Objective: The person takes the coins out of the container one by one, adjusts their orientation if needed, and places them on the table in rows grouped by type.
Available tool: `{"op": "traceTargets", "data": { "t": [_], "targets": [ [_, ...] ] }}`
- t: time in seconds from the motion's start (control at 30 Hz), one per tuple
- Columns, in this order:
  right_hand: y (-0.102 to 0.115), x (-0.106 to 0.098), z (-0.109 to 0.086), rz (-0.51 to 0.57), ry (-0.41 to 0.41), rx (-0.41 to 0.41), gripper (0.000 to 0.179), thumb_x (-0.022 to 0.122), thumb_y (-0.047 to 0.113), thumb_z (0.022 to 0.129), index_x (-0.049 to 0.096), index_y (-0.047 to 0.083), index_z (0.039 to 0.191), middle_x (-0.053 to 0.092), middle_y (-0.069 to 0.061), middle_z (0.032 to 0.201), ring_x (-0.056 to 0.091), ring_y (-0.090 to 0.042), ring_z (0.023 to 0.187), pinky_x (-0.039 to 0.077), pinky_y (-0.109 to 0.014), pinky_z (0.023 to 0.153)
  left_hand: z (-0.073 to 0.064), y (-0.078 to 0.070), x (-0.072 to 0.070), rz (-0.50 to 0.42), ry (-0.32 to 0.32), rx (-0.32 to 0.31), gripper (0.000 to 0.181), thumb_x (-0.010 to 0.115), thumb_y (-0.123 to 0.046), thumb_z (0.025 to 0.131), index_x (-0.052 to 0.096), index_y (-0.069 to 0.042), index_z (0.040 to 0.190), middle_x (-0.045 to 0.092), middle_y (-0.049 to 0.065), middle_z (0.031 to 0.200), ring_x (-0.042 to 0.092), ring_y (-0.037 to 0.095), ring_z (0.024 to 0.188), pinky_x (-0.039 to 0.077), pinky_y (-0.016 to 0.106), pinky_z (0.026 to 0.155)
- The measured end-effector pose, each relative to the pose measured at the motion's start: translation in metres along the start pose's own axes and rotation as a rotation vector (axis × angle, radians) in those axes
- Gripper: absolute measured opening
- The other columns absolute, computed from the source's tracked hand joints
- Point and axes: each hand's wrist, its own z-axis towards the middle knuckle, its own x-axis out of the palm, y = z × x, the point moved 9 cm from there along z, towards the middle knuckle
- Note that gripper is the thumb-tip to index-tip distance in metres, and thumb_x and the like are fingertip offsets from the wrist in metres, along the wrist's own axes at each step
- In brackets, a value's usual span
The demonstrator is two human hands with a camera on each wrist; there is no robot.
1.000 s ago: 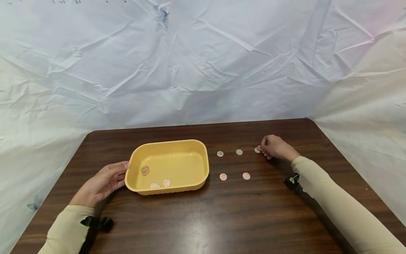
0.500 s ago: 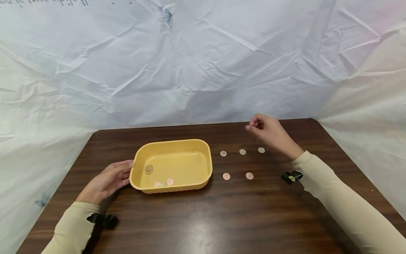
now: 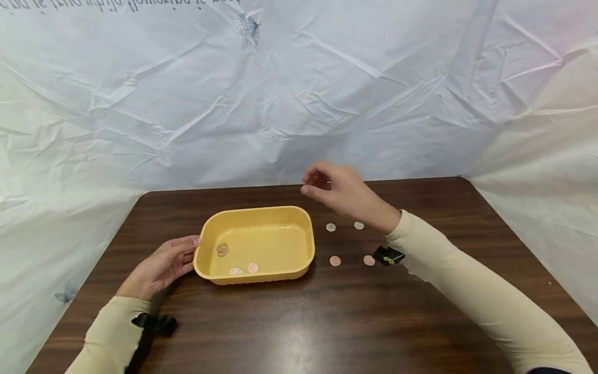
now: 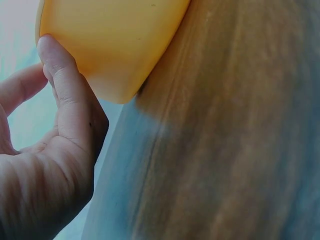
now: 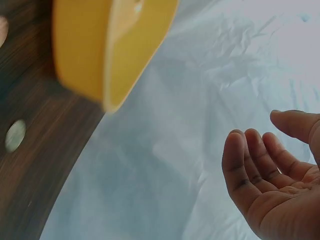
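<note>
A yellow tub (image 3: 261, 212) stands on the brown table, holding several coins (image 3: 253, 268) at its left and front. At its left end, my left hand (image 3: 161, 267) holds the rim, with fingertips against the outer wall in the left wrist view. My right hand (image 3: 343, 189) is raised over the table's back edge, right of the tub. Its fingers are loosely bent, and nothing shows between them in the right wrist view. Two silver coins (image 3: 330, 227) lie right of the tub, with two copper coins (image 3: 335, 261) in a nearer row. The right forearm hides the spot of the third silver coin.
The dark wood table (image 3: 299, 322) has white wrinkled cloth (image 3: 280, 104) hanging behind it and at its sides. A black strap mount (image 3: 389, 255) sits on the right wrist, and another black mount (image 3: 156, 324) on the left.
My right hand put down a coin at the far right of the silver row, let go, rose and swung left toward the tub. The left hand stays at the rim.
</note>
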Motion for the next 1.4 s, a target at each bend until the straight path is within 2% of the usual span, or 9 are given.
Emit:
{"op": "traceTargets", "data": {
  "t": [0.2,0.4,0.5,0.67,0.83,1.0,1.07,1.2,1.4],
  "targets": [
    [0.026,0.030,0.013,-0.023,0.063,-0.049,0.016,0.075,0.013,0.100,0.071,0.005,0.113,0.074,-0.004,0.103,0.069,-0.015,0.093,0.059,-0.030,0.084,0.003,-0.002,0.002,0.005,0.016,0.010,0.018,0.051,-0.015,0.113,0.069,-0.016,0.116,0.074,-0.001,0.109,0.071,0.009,0.097,0.062,0.025,0.083],
    [0.039,0.073,0.027,-0.070,0.184,-0.083,0.012,0.076,0.014,0.100,0.073,0.007,0.110,0.073,0.000,0.100,0.067,-0.011,0.092,0.056,-0.023,0.082,0.005,-0.004,0.002,-0.010,0.021,0.012,0.017,0.052,-0.014,0.113,0.069,-0.014,0.115,0.073,0.000,0.107,0.071,0.009,0.096,0.063,0.025,0.082],
    [0.039,0.100,0.027,-0.112,0.281,-0.083,0.007,0.075,0.013,0.101,0.073,0.010,0.107,0.072,0.003,0.097,0.066,-0.009,0.089,0.055,-0.022,0.078,0.006,-0.003,0.002,-0.005,0.007,0.005,0.017,0.053,-0.014,0.113,0.069,-0.015,0.115,0.073,0.000,0.108,0.070,0.010,0.096,0.063,0.025,0.083],
    [0.034,0.143,0.018,-0.206,0.454,-0.109,0.008,0.075,0.009,0.099,0.074,0.007,0.107,0.074,0.000,0.101,0.067,-0.012,0.093,0.054,-0.023,0.082,0.010,-0.004,0.005,-0.008,0.009,-0.003,0.015,0.053,-0.014,0.112,0.068,-0.013,0.117,0.072,0.001,0.108,0.070,0.010,0.096,0.063,0.025,0.083],
    [0.020,0.176,0.006,-0.295,0.567,-0.115,0.014,0.083,0.011,0.093,0.077,0.007,0.105,0.073,0.002,0.099,0.065,-0.013,0.092,0.053,-0.023,0.084,0.010,-0.004,0.006,-0.028,0.020,0.004,0.016,0.052,-0.012,0.112,0.068,-0.011,0.116,0.072,0.001,0.105,0.070,0.010,0.093,0.063,0.024,0.080],
    [0.007,0.197,0.000,-0.313,0.631,-0.099,0.006,0.082,0.012,0.094,0.078,0.013,0.099,0.070,0.005,0.094,0.059,-0.010,0.087,0.050,-0.021,0.079,0.009,-0.004,0.005,-0.020,0.025,0.011,0.018,0.051,-0.013,0.113,0.068,-0.012,0.116,0.073,0.001,0.106,0.070,0.010,0.095,0.063,0.025,0.080],
    [0.005,0.203,-0.002,-0.315,0.648,-0.126,0.006,0.079,0.008,0.096,0.077,0.014,0.094,0.067,0.006,0.088,0.056,-0.009,0.082,0.048,-0.021,0.074,0.008,-0.003,0.003,-0.017,0.024,0.010,0.018,0.051,-0.013,0.113,0.069,-0.013,0.116,0.073,0.001,0.106,0.071,0.010,0.095,0.063,0.025,0.080],
    [0.002,0.212,-0.003,-0.331,0.671,-0.181,0.017,0.073,0.006,0.099,0.071,0.014,0.084,0.058,0.005,0.079,0.050,-0.009,0.075,0.041,-0.020,0.066,0.006,-0.001,0.002,-0.016,0.020,0.008,0.018,0.051,-0.014,0.113,0.068,-0.013,0.117,0.073,0.001,0.107,0.071,0.010,0.096,0.063,0.025,0.081],
    [0.004,0.220,-0.004,-0.399,0.688,-0.249,0.018,0.069,0.007,0.102,0.070,0.018,0.088,0.058,0.006,0.086,0.050,-0.006,0.076,0.042,-0.018,0.067,0.003,0.001,-0.002,-0.022,0.012,0.003,0.018,0.051,-0.015,0.113,0.068,-0.014,0.117,0.073,0.000,0.107,0.070,0.010,0.096,0.062,0.025,0.081]
  ]
}}
